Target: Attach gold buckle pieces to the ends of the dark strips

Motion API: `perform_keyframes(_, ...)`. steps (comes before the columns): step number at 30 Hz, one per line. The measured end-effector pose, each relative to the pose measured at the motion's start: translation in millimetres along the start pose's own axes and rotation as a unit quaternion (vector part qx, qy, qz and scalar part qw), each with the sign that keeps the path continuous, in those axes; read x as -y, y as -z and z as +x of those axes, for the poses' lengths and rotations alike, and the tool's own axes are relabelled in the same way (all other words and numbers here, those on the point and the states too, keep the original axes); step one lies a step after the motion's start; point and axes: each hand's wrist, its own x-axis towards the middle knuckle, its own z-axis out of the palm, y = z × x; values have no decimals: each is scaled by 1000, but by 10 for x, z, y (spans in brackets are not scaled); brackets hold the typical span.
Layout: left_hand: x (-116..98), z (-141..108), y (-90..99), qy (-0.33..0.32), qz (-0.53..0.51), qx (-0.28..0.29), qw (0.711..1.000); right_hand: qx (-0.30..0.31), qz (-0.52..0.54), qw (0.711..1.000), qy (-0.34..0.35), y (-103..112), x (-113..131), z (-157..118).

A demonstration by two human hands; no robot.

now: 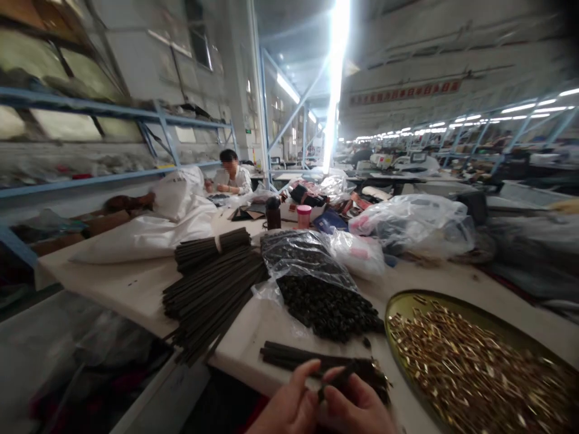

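Observation:
Both hands are together at the table's front edge, bottom centre. My right hand (pixel 355 404) is closed on a dark strip (pixel 339 377) between thumb and fingers. Against it, my left hand (pixel 292 404) has its index finger raised and its thumb near the strip's lower end; whether it grips anything is hidden. Just behind them lies a small row of dark strips (pixel 289 355). Beyond is a pile of small black pieces (pixel 325 307) spilling from a clear plastic bag (pixel 307 253). A round tray (pixel 392 334) of gold-coloured metal loops (pixel 470 361) stands to the right.
Bundles of long dark strips (pixel 217 283) overhang the table edge at left. A white sack (pixel 149 235), a dark bottle (pixel 273 214), a pink-lidded jar (pixel 303 217) and plastic bags (pixel 416 226) stand farther back. A person (pixel 233 175) sits at the far end. Blue shelving (pixel 81 105) lines the left wall.

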Motion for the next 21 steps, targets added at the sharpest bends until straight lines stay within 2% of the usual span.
perform_keyframes(2,-152,-70,-16,12,-68,0,998,42,-24,999,0,-105,-34,-82)
perform_keyframes(4,-253,-69,5,-7,-65,7,998,51,-103,992,60,-116,-49,-124)
perform_keyframes(5,-269,-46,23,-23,-60,18,998,62,-147,984,80,-74,-36,-130)
perform_keyframes(7,-243,12,55,-6,-56,15,998,66,-235,966,82,108,47,-117)
perform_keyframes(9,-189,58,64,32,-61,8,998,3,-305,948,85,381,201,-57)
perform_keyframes(11,-161,93,51,64,-92,7,994,-64,-375,919,102,678,381,72)
perform_keyframes(13,-183,131,25,84,-132,10,988,-115,-470,866,128,921,527,266)
perform_keyframes(16,-253,199,-20,105,-162,6,981,-105,-622,770,96,1097,592,594)
perform_keyframes(18,-265,244,-46,110,-168,6,980,-89,-655,747,74,1117,542,781)
perform_keyframes(21,-210,293,-73,106,-168,17,980,-85,-659,745,60,1112,460,953)
